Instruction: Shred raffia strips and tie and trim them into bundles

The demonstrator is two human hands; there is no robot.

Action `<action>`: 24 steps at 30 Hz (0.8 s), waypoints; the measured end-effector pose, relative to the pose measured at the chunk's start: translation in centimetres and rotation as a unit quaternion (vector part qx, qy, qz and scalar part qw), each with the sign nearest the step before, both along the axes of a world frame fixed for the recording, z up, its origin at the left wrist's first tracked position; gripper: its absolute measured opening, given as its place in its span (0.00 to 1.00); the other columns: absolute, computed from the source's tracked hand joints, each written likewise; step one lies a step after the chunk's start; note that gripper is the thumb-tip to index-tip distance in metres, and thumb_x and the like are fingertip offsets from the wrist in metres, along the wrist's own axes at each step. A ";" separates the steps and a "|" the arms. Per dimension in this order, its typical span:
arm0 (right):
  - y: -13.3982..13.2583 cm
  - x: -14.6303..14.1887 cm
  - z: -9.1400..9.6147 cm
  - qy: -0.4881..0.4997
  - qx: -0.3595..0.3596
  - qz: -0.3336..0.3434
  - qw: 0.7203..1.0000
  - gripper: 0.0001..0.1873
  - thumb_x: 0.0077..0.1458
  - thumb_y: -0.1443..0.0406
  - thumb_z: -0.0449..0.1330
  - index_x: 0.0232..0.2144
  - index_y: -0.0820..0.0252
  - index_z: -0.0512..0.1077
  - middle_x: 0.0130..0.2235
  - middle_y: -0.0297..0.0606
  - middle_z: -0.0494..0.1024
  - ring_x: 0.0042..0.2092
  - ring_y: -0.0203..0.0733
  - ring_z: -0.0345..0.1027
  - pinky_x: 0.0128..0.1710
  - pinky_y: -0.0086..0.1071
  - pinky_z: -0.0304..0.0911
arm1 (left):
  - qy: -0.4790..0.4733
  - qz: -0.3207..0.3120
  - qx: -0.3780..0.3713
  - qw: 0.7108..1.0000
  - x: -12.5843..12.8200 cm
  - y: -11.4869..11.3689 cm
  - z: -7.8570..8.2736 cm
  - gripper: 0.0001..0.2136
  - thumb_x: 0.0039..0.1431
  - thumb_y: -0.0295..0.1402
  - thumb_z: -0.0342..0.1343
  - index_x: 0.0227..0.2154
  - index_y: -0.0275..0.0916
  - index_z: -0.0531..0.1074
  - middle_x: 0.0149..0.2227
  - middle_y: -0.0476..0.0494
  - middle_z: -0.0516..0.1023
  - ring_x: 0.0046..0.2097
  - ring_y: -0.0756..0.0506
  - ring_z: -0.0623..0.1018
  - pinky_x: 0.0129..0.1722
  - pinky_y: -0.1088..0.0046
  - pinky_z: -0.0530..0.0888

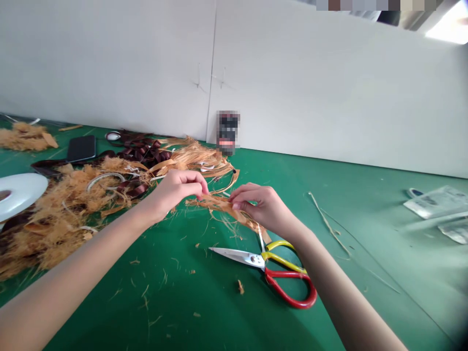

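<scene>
A strip of frayed tan raffia-like ribbon point(218, 204) stretches between my two hands, low over the green table. My left hand point(183, 190) pinches its left part between thumb and fingertips. Farther along the strip, my right hand point(259, 204) grips it with fingers closed, and its tail hangs out below the palm. Scissors point(252, 258) with one yellow and one red handle lie just under my right wrist, blades pointing left. Beyond my hands is a bundle of long tan strands point(199, 158).
Fluffy tan shreds point(69, 209) and dark brown ribbon point(146, 153) heap on the left, near a white roll point(22, 195) and a black phone point(81, 148). Clear plastic packets point(438, 202) lie right. A pale wall panel point(329, 87) borders the green tabletop point(175, 302).
</scene>
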State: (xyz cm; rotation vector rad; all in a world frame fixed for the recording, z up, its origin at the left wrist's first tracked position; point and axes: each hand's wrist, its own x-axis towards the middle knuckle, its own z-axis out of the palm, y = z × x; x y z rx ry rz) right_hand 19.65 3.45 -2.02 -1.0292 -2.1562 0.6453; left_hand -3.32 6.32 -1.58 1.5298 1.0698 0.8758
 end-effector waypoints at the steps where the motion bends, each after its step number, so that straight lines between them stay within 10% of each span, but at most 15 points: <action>1: -0.1 0.1 0.0 0.004 -0.007 -0.005 1.000 0.09 0.53 0.73 0.58 0.25 0.61 0.77 0.34 0.40 0.81 0.36 0.37 0.73 0.35 0.30 0.67 | -0.007 -0.002 -0.007 1.000 -0.1 0.1 -0.2 0.05 0.45 0.28 0.56 0.20 0.41 0.76 0.24 0.50 0.76 0.30 0.50 0.73 0.33 0.73 0.66; 14: -0.5 0.5 0.4 0.002 -0.114 -0.059 0.992 0.13 0.60 0.63 0.49 0.25 0.59 0.64 0.21 0.29 0.66 0.23 0.31 0.58 0.25 0.26 0.56 | -0.160 0.006 -0.118 0.980 -0.3 0.0 0.4 0.04 0.37 0.25 0.55 0.17 0.37 0.74 0.22 0.47 0.72 0.27 0.51 0.69 0.26 0.76 0.66; 20: -0.9 -0.2 0.5 -0.246 -0.063 -0.117 0.960 0.15 0.48 0.61 0.65 0.39 0.57 0.73 0.18 0.25 0.62 0.21 0.33 0.52 0.23 0.28 0.44 | -0.288 -0.026 -0.203 0.935 0.3 -0.5 1.4 0.05 0.39 0.23 0.54 0.19 0.35 0.74 0.22 0.48 0.67 0.26 0.53 0.69 0.26 0.79 0.69; 24: -0.8 -0.1 0.2 -0.186 -0.066 -0.164 0.967 0.17 0.59 0.55 0.54 0.24 0.58 0.72 0.16 0.28 0.58 0.21 0.33 0.49 0.23 0.29 0.45 | -0.385 -0.056 -0.232 0.891 0.8 -0.6 1.8 0.05 0.39 0.21 0.52 0.20 0.33 0.73 0.22 0.50 0.64 0.23 0.56 0.66 0.25 0.80 0.69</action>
